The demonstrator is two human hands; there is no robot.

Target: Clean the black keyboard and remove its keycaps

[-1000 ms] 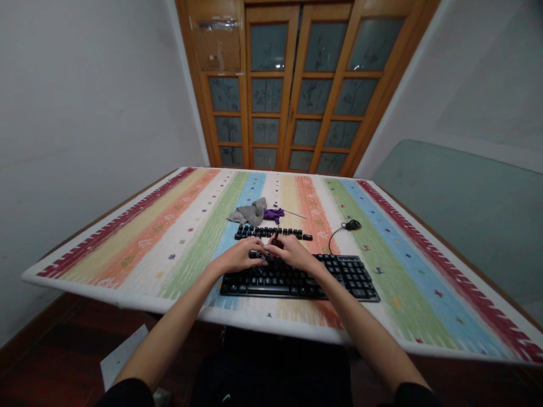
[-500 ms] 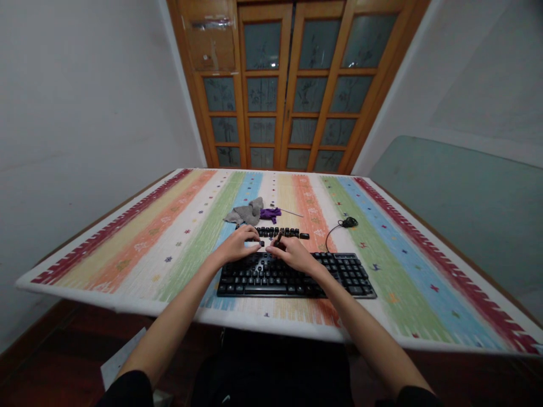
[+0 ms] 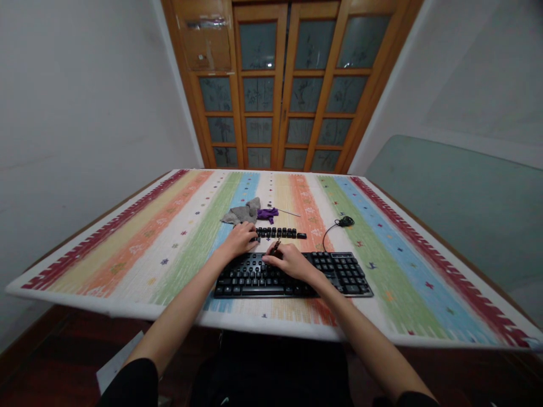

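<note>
A black keyboard (image 3: 263, 290) lies on the table, its upper rows partly bare of keycaps. Beyond its back edge, loose black keycaps (image 3: 285, 232) are laid out in rows. My left hand (image 3: 241, 238) is at the left end of those rows, fingertips pinched at a small black keycap (image 3: 257, 239), partly hidden by the fingers. Over the middle of the keyboard, my right hand (image 3: 289, 261) is closed around a small dark brown tool (image 3: 276, 249) with its tip pointing up and away; its exact kind is unclear.
A grey cloth (image 3: 244, 213) and a bunched purple cloth (image 3: 267, 215) lie behind the keycaps, with a thin rod (image 3: 289, 213) beside them. The coiled keyboard cable (image 3: 345, 221) rests at the back right. A striped tablecloth (image 3: 182, 265) covers the table.
My left hand has moved the keycap left, to the end of the laid-out rows. My right hand has drawn slightly back over the keyboard, still holding the tool.
</note>
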